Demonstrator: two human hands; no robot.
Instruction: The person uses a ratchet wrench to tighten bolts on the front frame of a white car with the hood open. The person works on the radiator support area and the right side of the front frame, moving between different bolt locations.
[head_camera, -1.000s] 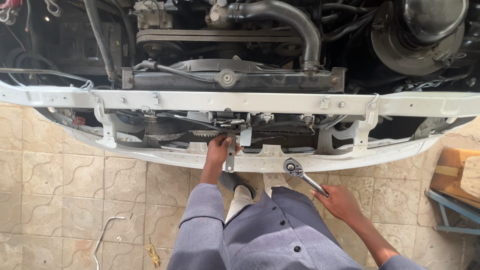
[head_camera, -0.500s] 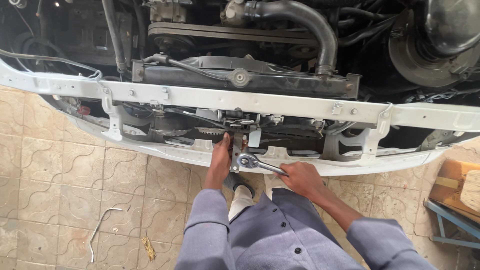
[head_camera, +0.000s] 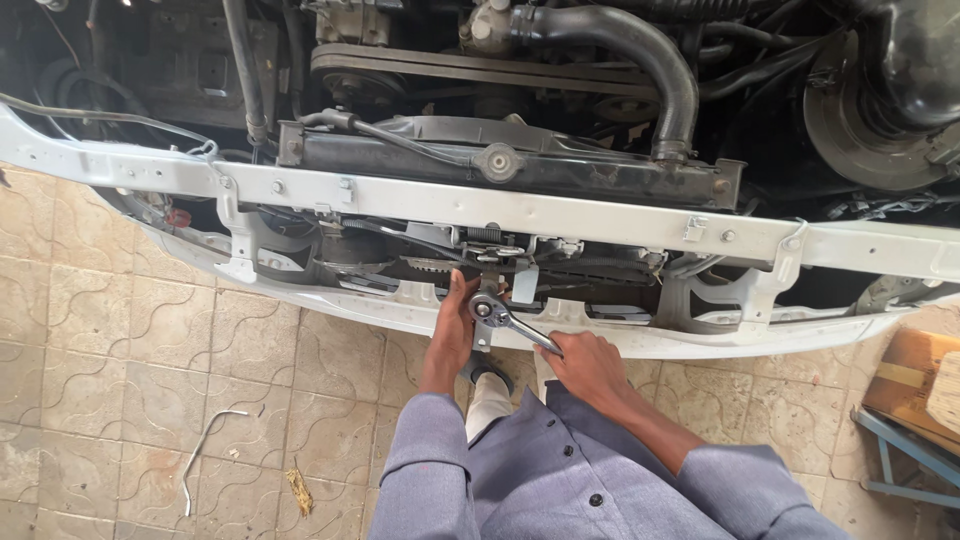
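My right hand (head_camera: 590, 368) grips the handle of a chrome ratchet wrench (head_camera: 508, 322). The wrench head sits on the small vertical metal bracket (head_camera: 487, 300) at the middle of the car's white front panel (head_camera: 640, 343). My left hand (head_camera: 455, 322) rests against the left side of that bracket, fingers wrapped behind it, right beside the wrench head. Both arms wear grey-blue sleeves. The fastener under the wrench head is hidden.
Above the white upper crossmember (head_camera: 420, 202) lie the radiator (head_camera: 500, 165), a thick black hose (head_camera: 660, 70) and belts. A bent metal rod (head_camera: 205, 450) lies on the tiled floor at left. A cardboard box (head_camera: 915, 385) on a blue stand sits at right. My shoe (head_camera: 488, 374) is below the bracket.
My right hand brought the ratchet in from the right and set its head on the bracket. The left hand stayed on the bracket. The camera drifted slightly.
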